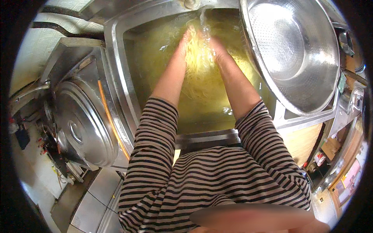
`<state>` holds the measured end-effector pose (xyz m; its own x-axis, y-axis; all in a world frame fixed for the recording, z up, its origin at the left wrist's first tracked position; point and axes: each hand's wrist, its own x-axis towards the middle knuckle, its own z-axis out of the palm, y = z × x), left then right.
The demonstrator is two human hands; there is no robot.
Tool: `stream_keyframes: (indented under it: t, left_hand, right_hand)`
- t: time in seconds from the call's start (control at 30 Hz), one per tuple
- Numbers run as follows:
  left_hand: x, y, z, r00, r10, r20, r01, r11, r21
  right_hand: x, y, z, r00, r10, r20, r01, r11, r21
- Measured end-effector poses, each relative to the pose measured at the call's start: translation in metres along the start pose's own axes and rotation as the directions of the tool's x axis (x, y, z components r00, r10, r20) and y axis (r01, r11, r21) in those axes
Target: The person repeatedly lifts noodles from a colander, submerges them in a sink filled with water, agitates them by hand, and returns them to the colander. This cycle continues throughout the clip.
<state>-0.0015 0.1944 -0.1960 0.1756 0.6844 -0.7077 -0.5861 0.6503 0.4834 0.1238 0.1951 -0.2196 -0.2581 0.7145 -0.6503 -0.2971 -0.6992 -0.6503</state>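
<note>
A metal sink basin (pixel 118 58) full of yellowish water lies before me. My left hand (pixel 186 38) and my right hand (pixel 215 45) are near its far side, with a bundle of pale yellow noodles (pixel 195 51) held between them. The strands hang down toward me, and more noodles (pixel 201 87) spread under the surface. A stream of water (pixel 204 21) falls beside my right hand. Splashing and blur partly hide the fingers of both hands.
A large perforated metal strainer bowl (pixel 276 38) leans over the sink's right side. To the left are a round metal lid (pixel 84 125) and a long wooden stick (pixel 109 116). A metal shelf (pixel 349 104) stands at far right.
</note>
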Motion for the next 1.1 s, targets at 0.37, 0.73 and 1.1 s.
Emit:
stream_keyframes:
  t: [0.37, 0.73, 1.1]
  left_hand:
    - [-0.068, -0.018, 0.011, 0.987, 0.159, -0.031, -0.162, 0.957, -0.242]
    - [-0.087, -0.005, 0.011, 0.972, 0.229, -0.042, -0.233, 0.958, -0.169]
    - [-0.058, -0.021, -0.130, 0.850, 0.113, -0.515, 0.051, 0.955, 0.293]
  right_hand:
    - [-0.113, -0.026, 0.079, 0.946, 0.003, -0.324, -0.179, 0.838, -0.515]
    - [-0.139, -0.008, 0.049, 0.908, -0.326, 0.264, 0.419, 0.680, -0.601]
    - [-0.031, 0.021, -0.167, 0.832, -0.417, -0.367, -0.225, 0.351, -0.909]
